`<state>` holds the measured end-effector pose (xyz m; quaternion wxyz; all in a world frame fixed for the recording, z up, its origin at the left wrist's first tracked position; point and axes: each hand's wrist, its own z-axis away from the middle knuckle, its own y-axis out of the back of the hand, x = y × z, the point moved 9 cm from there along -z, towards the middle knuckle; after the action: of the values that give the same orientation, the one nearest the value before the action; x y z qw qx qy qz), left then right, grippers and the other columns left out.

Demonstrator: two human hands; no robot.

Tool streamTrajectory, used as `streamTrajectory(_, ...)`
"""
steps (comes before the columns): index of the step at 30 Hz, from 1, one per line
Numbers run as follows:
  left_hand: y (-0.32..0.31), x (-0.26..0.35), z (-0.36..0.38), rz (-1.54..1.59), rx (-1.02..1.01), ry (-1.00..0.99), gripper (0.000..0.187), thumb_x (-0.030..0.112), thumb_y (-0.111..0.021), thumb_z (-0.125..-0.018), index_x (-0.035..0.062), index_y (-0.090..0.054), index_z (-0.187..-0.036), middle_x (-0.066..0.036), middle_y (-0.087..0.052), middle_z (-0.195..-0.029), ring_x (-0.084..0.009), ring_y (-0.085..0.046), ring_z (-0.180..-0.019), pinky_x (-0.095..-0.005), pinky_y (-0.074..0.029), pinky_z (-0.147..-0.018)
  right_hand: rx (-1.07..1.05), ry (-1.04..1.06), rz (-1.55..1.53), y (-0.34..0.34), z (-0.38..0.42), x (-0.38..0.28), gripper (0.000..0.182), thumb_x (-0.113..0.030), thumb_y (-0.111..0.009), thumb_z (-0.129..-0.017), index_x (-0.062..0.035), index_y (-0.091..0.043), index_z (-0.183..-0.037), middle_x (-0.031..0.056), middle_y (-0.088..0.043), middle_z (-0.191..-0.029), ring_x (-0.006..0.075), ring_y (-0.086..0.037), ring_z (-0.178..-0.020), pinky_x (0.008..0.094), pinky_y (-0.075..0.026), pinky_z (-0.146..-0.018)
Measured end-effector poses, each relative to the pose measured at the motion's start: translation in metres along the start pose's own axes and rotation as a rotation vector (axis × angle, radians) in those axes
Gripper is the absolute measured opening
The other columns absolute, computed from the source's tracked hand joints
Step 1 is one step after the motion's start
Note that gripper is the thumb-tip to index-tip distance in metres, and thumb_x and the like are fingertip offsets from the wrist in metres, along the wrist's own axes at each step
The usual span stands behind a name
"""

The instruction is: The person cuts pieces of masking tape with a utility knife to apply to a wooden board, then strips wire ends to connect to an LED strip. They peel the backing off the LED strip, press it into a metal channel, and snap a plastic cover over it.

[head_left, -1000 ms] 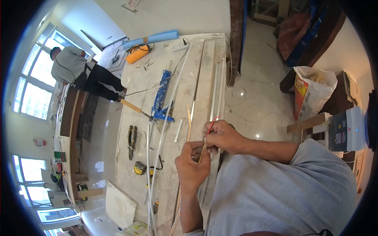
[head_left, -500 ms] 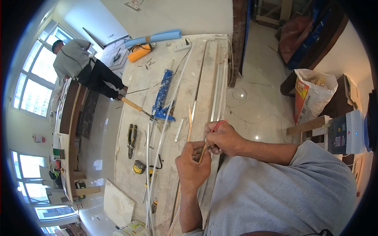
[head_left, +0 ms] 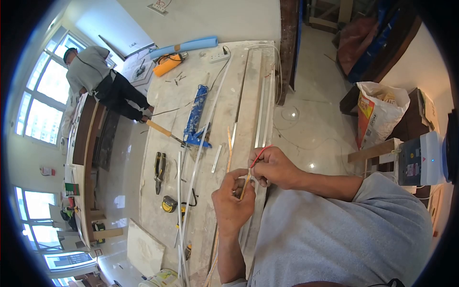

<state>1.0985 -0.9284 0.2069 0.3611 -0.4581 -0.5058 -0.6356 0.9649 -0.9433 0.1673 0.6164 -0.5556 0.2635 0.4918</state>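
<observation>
My left hand (head_left: 233, 200) is closed on a thin yellowish strip (head_left: 245, 185), whose end shows between finger and thumb. Touching its fingertips, my right hand (head_left: 275, 167) pinches a red wire (head_left: 259, 155) that sticks up past the knuckles. The point where strip and wire meet is partly hidden by fingers. Both hands are over the edge of the dusty work table (head_left: 224, 91). Left of them lie a short metal strip (head_left: 216, 159), a blue caulking gun (head_left: 196, 119), pliers (head_left: 160, 172) and a tape measure (head_left: 169, 204).
A hammer (head_left: 160, 128), orange tool (head_left: 167, 64), blue roll (head_left: 186, 45) and power strip (head_left: 218, 57) lie farther up the table. Long thin strips (head_left: 195, 167) run along it. A white sack (head_left: 382, 112) stands right. A person (head_left: 103, 79) bends over another bench.
The red wire now stands out straighter and more visibly from my right hand. Both hands have stayed almost in place, while the view has shifted slightly.
</observation>
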Motion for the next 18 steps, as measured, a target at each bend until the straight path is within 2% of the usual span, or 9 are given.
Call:
streamTrajectory(6, -0.002, 0.007, 0.0, -0.066, -0.007, -0.045, 0.028, -0.006, -0.063, -0.09, -0.0023, -0.063, -0.118, -0.007, -0.071, -0.079, -0.0057, -0.064, -0.063, -0.0214, -0.049, -0.055, 0.098, 0.031, 0.042, 0.002, 0.0, 0.009, 0.006, 0.001, -0.055, -0.084, -0.0034, -0.055, -0.081, 0.0009, -0.055, -0.069, 0.0086, -0.054, -0.055, 0.0251, -0.046, -0.052)
streamTrajectory(9, -0.002, 0.013, 0.0, -0.049, -0.041, -0.059, 0.028, -0.005, -0.063, -0.09, -0.0021, -0.063, -0.118, -0.008, -0.07, -0.078, -0.0067, -0.063, -0.063, -0.0223, -0.049, -0.054, 0.069, 0.041, -0.03, 0.004, -0.003, 0.018, 0.005, 0.002, -0.055, -0.085, -0.0023, -0.057, -0.084, 0.0017, -0.057, -0.07, 0.0088, -0.055, -0.057, 0.025, -0.046, -0.053)
streamTrajectory(10, -0.001, 0.01, -0.001, 0.038, -0.048, -0.002, 0.028, -0.004, -0.063, -0.091, -0.0021, -0.062, -0.119, -0.008, -0.069, -0.078, -0.0073, -0.063, -0.062, -0.0226, -0.049, -0.053, 0.068, 0.044, -0.031, 0.004, -0.002, 0.016, 0.005, 0.002, -0.055, -0.085, -0.0023, -0.057, -0.084, 0.0017, -0.057, -0.07, 0.0088, -0.055, -0.057, 0.025, -0.046, -0.053)
streamTrajectory(11, -0.001, 0.007, -0.002, 0.126, -0.055, 0.053, 0.028, -0.004, -0.063, -0.091, -0.0021, -0.062, -0.119, -0.008, -0.069, -0.078, -0.008, -0.063, -0.062, -0.0228, -0.049, -0.053, 0.064, 0.039, -0.021, 0.002, -0.001, 0.013, 0.004, 0.001, -0.056, -0.087, -0.0012, -0.059, -0.088, 0.0029, -0.059, -0.072, 0.0097, -0.057, -0.058, 0.0258, -0.047, -0.054)
streamTrajectory(13, 0.003, 0.01, -0.005, 0.083, -0.054, 0.035, 0.028, -0.004, -0.063, -0.092, -0.0024, -0.062, -0.12, -0.009, -0.068, -0.078, -0.0086, -0.063, -0.061, -0.0231, -0.049, -0.051, 0.058, 0.039, -0.015, 0.001, -0.001, 0.009, 0.004, 0.0, -0.057, -0.089, 0.0, -0.061, -0.091, 0.0041, -0.061, -0.074, 0.0105, -0.059, -0.06, 0.0266, -0.049, -0.055)
streamTrajectory(15, 0.006, 0.011, -0.005, 0.037, -0.059, 0.022, 0.028, -0.003, -0.063, -0.092, -0.0027, -0.061, -0.121, -0.01, -0.067, -0.078, -0.0093, -0.062, -0.06, -0.0233, -0.048, -0.05, 0.049, 0.034, -0.052, -0.001, 0.001, 0.011, 0.014, -0.008, -0.063, -0.09, 0.0023, -0.066, -0.098, 0.0049, -0.066, -0.081, 0.0109, -0.062, -0.061, 0.0267, -0.052, -0.055)
streamTrajectory(18, 0.01, 0.014, -0.006, -0.003, -0.043, -0.001, 0.029, -0.003, -0.064, -0.093, -0.0029, -0.062, -0.122, -0.01, -0.068, -0.077, -0.0094, -0.061, -0.056, -0.0232, -0.047, -0.049, 0.021, 0.008, -0.122, 0.001, 0.001, 0.015, 0.016, -0.007, -0.064, -0.091, 0.0031, -0.067, -0.103, 0.0069, -0.069, -0.085, 0.0123, -0.066, -0.066, 0.0269, -0.053, -0.06)
